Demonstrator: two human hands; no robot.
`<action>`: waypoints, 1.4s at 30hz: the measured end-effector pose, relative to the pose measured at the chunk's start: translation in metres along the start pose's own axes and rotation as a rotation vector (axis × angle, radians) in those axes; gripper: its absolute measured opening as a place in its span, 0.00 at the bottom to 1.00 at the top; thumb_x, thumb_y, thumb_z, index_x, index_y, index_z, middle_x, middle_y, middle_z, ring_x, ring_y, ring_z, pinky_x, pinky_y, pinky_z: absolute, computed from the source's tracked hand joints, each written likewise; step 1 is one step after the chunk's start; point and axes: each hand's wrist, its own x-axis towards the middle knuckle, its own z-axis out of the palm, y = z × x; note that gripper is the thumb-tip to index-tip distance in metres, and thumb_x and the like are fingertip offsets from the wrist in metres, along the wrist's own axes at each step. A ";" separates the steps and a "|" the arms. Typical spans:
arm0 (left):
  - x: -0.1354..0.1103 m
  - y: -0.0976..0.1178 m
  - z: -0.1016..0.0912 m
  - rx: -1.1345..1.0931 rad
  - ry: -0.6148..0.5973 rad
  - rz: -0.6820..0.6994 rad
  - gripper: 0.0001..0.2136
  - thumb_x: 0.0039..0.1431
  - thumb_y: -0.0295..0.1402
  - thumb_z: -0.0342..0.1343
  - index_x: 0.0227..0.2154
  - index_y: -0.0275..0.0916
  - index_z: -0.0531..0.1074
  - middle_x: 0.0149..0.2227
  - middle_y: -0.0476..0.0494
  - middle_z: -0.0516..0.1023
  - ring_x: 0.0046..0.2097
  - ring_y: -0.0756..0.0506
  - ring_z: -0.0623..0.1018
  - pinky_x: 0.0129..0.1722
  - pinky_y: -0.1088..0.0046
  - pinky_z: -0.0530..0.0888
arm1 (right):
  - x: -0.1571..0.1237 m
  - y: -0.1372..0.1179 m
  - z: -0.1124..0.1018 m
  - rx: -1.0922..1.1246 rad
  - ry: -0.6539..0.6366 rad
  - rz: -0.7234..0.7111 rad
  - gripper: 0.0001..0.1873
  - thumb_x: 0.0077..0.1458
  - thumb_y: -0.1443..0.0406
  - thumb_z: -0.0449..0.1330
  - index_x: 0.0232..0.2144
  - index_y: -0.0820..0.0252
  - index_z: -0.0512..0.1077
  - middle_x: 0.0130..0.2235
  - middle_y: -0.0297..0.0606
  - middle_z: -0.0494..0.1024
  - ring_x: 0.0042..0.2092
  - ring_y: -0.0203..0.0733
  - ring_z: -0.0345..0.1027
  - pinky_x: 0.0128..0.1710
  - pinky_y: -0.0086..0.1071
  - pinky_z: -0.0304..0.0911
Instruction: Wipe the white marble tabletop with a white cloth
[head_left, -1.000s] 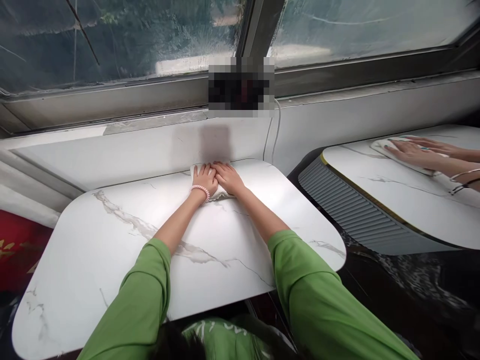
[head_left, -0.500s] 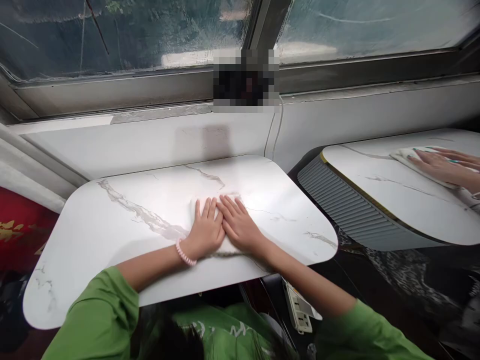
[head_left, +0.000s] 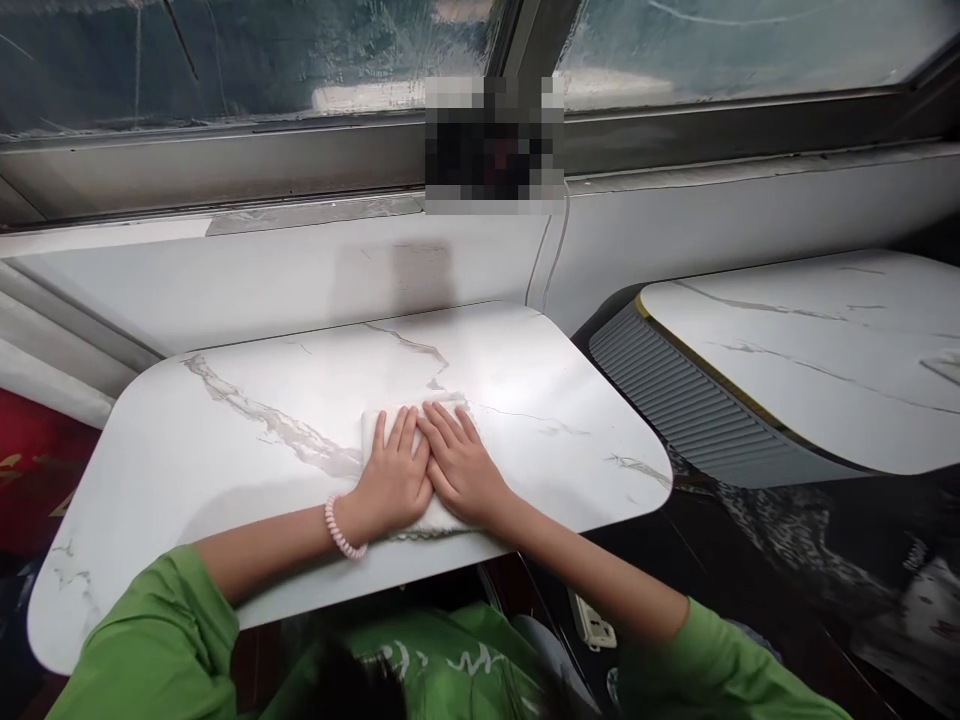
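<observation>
A folded white cloth lies on the white marble-patterned tabletop, near its front edge. My left hand rests flat on the cloth with its fingers stretched out, a pink coil band around the wrist. Beside it, my right hand also lies flat on the cloth, fingers extended. The two hands touch at the thumbs and index fingers. Neither hand grips the cloth; both press on it from above, hiding its middle.
To the right stands a second marble-patterned table with a ribbed grey side. Behind the table run a white wall and a window frame, with cables hanging down. A white power strip is below the front edge.
My hands and the cloth have shifted slightly left and toward me on the tabletop. Another person's hand with a cloth has left view on the right table, save an edge of cloth.
</observation>
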 end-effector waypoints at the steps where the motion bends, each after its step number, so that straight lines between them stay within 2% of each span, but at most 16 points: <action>1: 0.007 -0.009 0.001 -0.001 0.010 -0.013 0.26 0.63 0.34 0.43 0.62 0.25 0.56 0.66 0.25 0.54 0.68 0.33 0.51 0.65 0.47 0.45 | 0.011 0.003 0.002 0.007 0.003 0.019 0.30 0.60 0.65 0.42 0.63 0.70 0.55 0.66 0.50 0.57 0.68 0.50 0.43 0.66 0.52 0.40; 5: 0.046 -0.060 0.002 0.018 0.020 -0.071 0.25 0.64 0.32 0.41 0.62 0.29 0.57 0.66 0.30 0.56 0.67 0.38 0.54 0.66 0.52 0.46 | 0.073 0.021 0.017 0.033 0.020 0.091 0.29 0.61 0.65 0.41 0.63 0.69 0.56 0.65 0.50 0.58 0.67 0.50 0.46 0.66 0.51 0.39; 10: 0.095 -0.126 0.003 0.062 0.053 -0.148 0.23 0.64 0.29 0.40 0.60 0.30 0.59 0.64 0.32 0.60 0.66 0.41 0.57 0.66 0.55 0.47 | 0.159 0.046 0.037 0.108 0.083 0.113 0.27 0.59 0.67 0.42 0.60 0.68 0.60 0.63 0.49 0.61 0.66 0.50 0.49 0.65 0.51 0.40; 13: 0.112 -0.146 0.004 0.074 0.060 -0.195 0.22 0.64 0.29 0.40 0.59 0.31 0.61 0.64 0.33 0.60 0.66 0.41 0.58 0.66 0.56 0.48 | 0.187 0.055 0.043 0.145 0.100 0.108 0.27 0.57 0.69 0.42 0.58 0.68 0.61 0.62 0.49 0.63 0.65 0.50 0.50 0.64 0.51 0.41; 17: 0.118 -0.152 0.007 0.069 0.050 -0.208 0.22 0.65 0.30 0.40 0.60 0.31 0.60 0.65 0.35 0.58 0.67 0.42 0.56 0.66 0.57 0.46 | 0.193 0.060 0.043 0.158 0.093 0.112 0.26 0.58 0.69 0.42 0.58 0.68 0.61 0.62 0.48 0.63 0.65 0.49 0.50 0.65 0.50 0.41; 22: 0.105 -0.141 0.010 0.086 0.036 -0.189 0.23 0.66 0.30 0.39 0.62 0.28 0.58 0.66 0.32 0.55 0.68 0.41 0.53 0.67 0.56 0.45 | 0.176 0.052 0.037 0.150 0.069 0.111 0.27 0.59 0.68 0.42 0.59 0.68 0.61 0.64 0.46 0.61 0.66 0.48 0.49 0.66 0.48 0.41; 26: 0.078 -0.117 0.005 0.090 -0.005 -0.144 0.23 0.66 0.31 0.40 0.62 0.29 0.57 0.66 0.32 0.54 0.68 0.39 0.52 0.66 0.53 0.45 | 0.136 0.031 0.032 0.091 0.044 0.113 0.28 0.61 0.67 0.40 0.61 0.70 0.58 0.65 0.48 0.58 0.67 0.49 0.47 0.66 0.49 0.39; 31: 0.022 -0.069 -0.004 0.056 -0.074 0.003 0.25 0.66 0.33 0.41 0.63 0.27 0.56 0.67 0.30 0.53 0.68 0.37 0.51 0.66 0.53 0.44 | 0.056 -0.003 0.024 0.034 0.051 0.041 0.29 0.64 0.65 0.39 0.65 0.68 0.50 0.66 0.50 0.55 0.68 0.52 0.44 0.65 0.53 0.41; 35: -0.033 -0.023 -0.009 0.047 -0.045 -0.004 0.25 0.66 0.34 0.41 0.62 0.25 0.56 0.66 0.25 0.53 0.68 0.33 0.50 0.66 0.48 0.45 | 0.003 -0.026 0.010 0.053 0.018 -0.104 0.30 0.65 0.64 0.40 0.66 0.70 0.48 0.67 0.51 0.53 0.69 0.51 0.40 0.66 0.53 0.41; 39: -0.082 0.011 -0.014 0.037 0.018 -0.047 0.26 0.65 0.35 0.43 0.61 0.24 0.58 0.66 0.23 0.53 0.68 0.31 0.50 0.65 0.45 0.45 | -0.027 -0.049 -0.002 0.126 -0.008 -0.271 0.31 0.65 0.62 0.42 0.67 0.68 0.47 0.67 0.49 0.54 0.69 0.49 0.39 0.66 0.53 0.41; 42: -0.103 0.019 -0.017 -0.003 0.049 -0.072 0.24 0.65 0.35 0.43 0.60 0.27 0.60 0.66 0.26 0.54 0.68 0.33 0.50 0.65 0.46 0.47 | -0.036 -0.063 -0.004 0.155 -0.019 -0.285 0.30 0.64 0.62 0.43 0.66 0.67 0.50 0.66 0.49 0.55 0.69 0.50 0.40 0.66 0.54 0.42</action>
